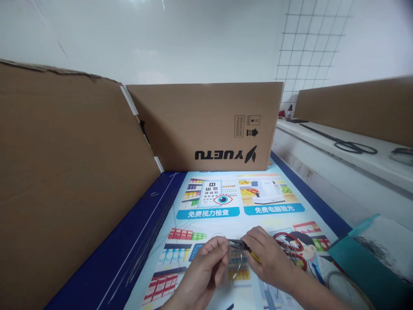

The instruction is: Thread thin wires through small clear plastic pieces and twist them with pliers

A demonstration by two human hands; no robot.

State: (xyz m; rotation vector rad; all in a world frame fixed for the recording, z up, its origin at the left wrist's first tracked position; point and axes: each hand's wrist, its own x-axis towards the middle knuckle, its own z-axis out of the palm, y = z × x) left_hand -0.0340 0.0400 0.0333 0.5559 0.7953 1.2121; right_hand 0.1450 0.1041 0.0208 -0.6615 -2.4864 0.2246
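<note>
My right hand (266, 252) is closed around pliers (238, 244) with dark jaws and a yellow part on the handle. The jaws point left and reach my left fingertips. My left hand (208, 262) pinches a thin wire (240, 263), and a loop of it curves down between the two hands. Exactly where the jaws meet the wire is too small to make out. Beside my right wrist lie red-handled scissors (303, 260), partly covered by the forearm.
A printed poster (209, 224) covers the blue tabletop (135, 241). Cardboard panels stand at the left (64, 172) and the back (180, 129). At the right is a teal box (364, 262) with dark thin strands. A white ledge (387, 159) carries black scissors (355, 147).
</note>
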